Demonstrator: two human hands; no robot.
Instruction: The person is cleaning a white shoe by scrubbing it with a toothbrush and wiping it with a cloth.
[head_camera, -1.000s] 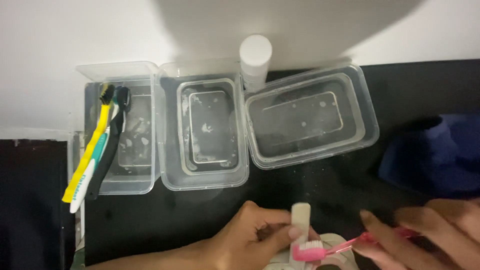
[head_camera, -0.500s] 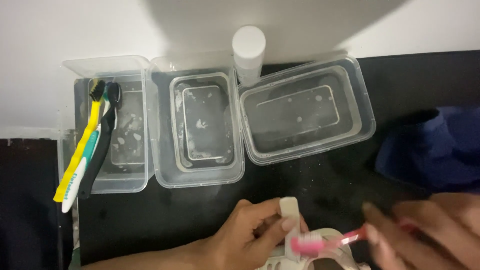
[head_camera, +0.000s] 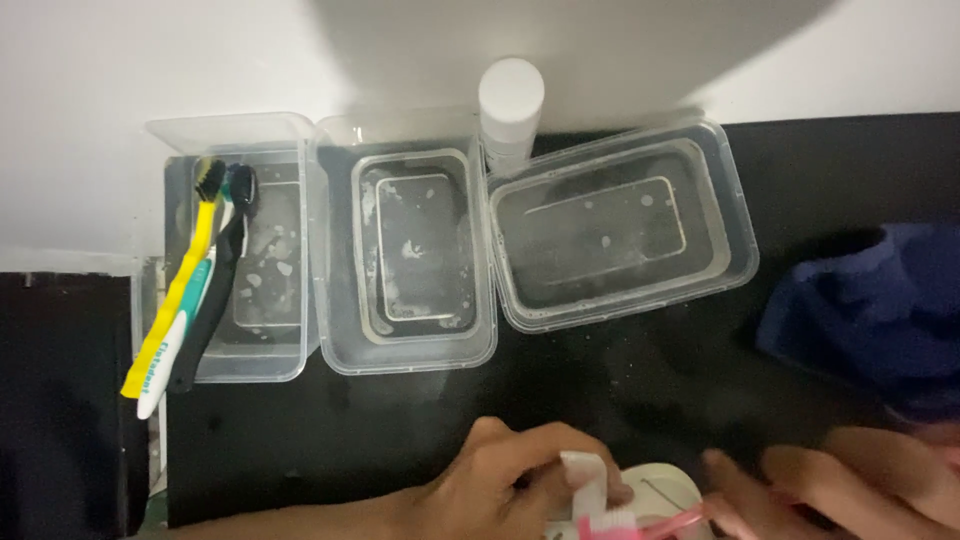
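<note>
Left hand (head_camera: 500, 485) grips a pale plastic piece (head_camera: 585, 475) at the bottom edge; right hand (head_camera: 850, 480), clenched on a pink toothbrush (head_camera: 625, 522), has slid its bristles lower against it since a second ago. Behind on the dark tabletop (head_camera: 350, 440), three clear tubs (head_camera: 410, 260) hold soapy water; the leftmost carries three toothbrushes (head_camera: 190, 290).

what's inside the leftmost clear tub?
The leftmost clear tub holds three toothbrushes: yellow, white-and-teal, black, heads in, handles sticking out over the near rim. White flecks dot the bottom; the floor under the brushes is hidden.
</note>
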